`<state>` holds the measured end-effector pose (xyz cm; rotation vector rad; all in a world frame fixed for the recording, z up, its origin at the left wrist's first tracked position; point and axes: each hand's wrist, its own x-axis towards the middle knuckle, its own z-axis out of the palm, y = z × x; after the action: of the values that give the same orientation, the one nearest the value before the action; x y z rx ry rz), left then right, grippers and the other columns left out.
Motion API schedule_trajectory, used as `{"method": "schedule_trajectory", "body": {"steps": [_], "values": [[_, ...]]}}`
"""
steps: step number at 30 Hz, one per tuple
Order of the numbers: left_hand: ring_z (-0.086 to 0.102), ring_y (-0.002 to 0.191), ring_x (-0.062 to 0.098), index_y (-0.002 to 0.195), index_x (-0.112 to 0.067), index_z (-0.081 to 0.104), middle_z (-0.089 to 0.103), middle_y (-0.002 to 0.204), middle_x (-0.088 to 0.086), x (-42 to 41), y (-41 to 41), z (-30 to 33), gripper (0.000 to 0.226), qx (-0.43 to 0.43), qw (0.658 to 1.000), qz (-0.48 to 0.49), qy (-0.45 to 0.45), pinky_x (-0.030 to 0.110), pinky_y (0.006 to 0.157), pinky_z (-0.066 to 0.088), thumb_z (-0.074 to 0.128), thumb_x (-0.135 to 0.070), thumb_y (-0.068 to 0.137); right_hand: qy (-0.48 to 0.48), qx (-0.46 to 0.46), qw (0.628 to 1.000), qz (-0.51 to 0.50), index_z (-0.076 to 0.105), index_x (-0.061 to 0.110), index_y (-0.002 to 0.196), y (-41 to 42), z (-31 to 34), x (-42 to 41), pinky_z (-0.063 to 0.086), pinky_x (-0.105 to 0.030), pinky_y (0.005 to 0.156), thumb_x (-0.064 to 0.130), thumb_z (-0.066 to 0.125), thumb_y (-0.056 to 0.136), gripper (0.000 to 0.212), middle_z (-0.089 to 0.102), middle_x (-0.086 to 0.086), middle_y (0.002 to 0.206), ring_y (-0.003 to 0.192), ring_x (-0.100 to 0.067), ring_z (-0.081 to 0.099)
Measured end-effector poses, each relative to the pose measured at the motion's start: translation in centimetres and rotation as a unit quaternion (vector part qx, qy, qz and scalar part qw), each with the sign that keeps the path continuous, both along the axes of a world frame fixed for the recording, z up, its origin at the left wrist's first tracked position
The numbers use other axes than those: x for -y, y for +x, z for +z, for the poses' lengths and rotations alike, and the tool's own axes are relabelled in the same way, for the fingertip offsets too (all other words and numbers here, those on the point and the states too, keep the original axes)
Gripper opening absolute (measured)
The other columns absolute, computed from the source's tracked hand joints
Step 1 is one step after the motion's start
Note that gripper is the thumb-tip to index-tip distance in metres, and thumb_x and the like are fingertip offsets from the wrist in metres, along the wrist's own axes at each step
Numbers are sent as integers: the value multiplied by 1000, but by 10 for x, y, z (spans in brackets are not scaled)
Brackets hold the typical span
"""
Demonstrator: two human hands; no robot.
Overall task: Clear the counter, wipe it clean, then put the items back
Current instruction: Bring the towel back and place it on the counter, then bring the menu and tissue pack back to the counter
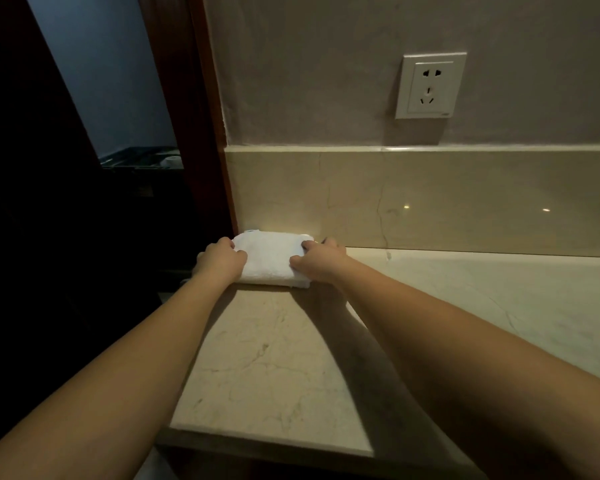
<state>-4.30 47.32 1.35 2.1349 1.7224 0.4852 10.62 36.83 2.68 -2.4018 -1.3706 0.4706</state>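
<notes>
The wall [326, 64] fills the far half of what I see, plain and grey-beige, and below it a glossy marble backsplash [430, 195] runs from the dark wooden door frame [201, 133] on the left off to the right edge. The marble counter [267, 368] stretches from just under me to that backsplash, pale cream with thin veins, widening to the right where it looks lighter. Left of the counter's edge everything drops into darkness, with only a dim dark surface [142, 162] showing through the doorway far off.

Both my bare forearms reach forward from the near corners and converge at the far left corner of the counter. My left hand [222, 259] is curled over the left side of a folded white towel [271, 259], fingers wrapped onto its top and edge. My right hand [317, 263] grips the towel's right side in the same way, thumb on top near the middle. So both hands are clamped on the towel, one at each end, knuckles toward me.

The towel lies flat on the counter, tucked into the corner, its far edge just beside the backsplash and its left edge near the door frame. My arms throw a broad shadow across the counter beneath them.

A white wall socket [430, 85] sits up on the wall, well to the right of the towel.
</notes>
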Motion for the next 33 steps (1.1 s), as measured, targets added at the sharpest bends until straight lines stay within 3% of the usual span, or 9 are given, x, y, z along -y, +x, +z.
{"method": "schedule_trajectory", "body": {"steps": [4,7,9,12,15,18,22,27,33], "values": [[52,111,33,136,-16,49,53,126,13,15,-3,22,47,7,1000,13,9,44,93,48,45,-31,92,61,-45,997,9,34,17,145,14,19,21,40,-39,101,43,50,91,61,32,-15,144,121,-33,48],[51,115,32,134,-15,52,53,131,13,48,1,40,46,56,998,-8,33,45,96,46,47,-32,91,117,-12,993,32,47,15,137,27,29,60,41,-29,89,36,48,93,48,51,-11,135,114,-27,55],[55,108,28,127,-14,57,59,123,10,85,10,48,39,112,992,-45,41,37,89,47,49,-29,91,127,14,991,49,54,16,130,36,30,100,40,-26,80,32,48,94,41,61,-5,126,109,-22,58],[55,93,20,111,-16,63,62,107,2,157,26,53,22,167,980,-105,41,26,68,39,50,-24,94,136,30,988,62,58,17,126,53,24,168,40,-26,79,30,49,93,36,62,1,123,109,-19,57],[54,86,17,107,-17,64,61,99,0,233,48,50,18,184,969,-156,51,28,66,37,51,-26,97,131,47,988,61,60,19,124,74,15,243,44,-28,84,31,50,93,35,62,2,122,107,-17,57],[56,90,14,104,-20,65,64,100,-3,309,76,36,15,218,955,-200,25,26,70,41,54,-25,95,129,52,989,43,59,19,124,94,4,330,43,-28,88,32,50,93,35,61,2,123,109,-16,56],[58,84,3,100,-21,67,67,95,-7,409,114,18,13,258,934,-247,3,13,70,42,57,-24,94,161,47,986,9,58,22,124,114,-11,442,42,-27,89,33,49,93,34,59,6,122,110,-11,54],[60,89,4,100,-29,67,66,97,-8,518,160,-6,12,262,907,-324,-61,20,71,46,57,-30,93,156,31,986,-52,58,20,125,141,-39,569,39,-21,88,32,54,93,34,59,5,121,113,-12,54],[60,79,10,95,-31,67,66,90,-3,615,216,-38,8,223,873,-423,-102,23,69,44,61,-26,91,108,-32,981,-156,54,24,129,175,-80,690,42,-20,84,33,50,97,34,55,9,122,109,-8,53]]}}
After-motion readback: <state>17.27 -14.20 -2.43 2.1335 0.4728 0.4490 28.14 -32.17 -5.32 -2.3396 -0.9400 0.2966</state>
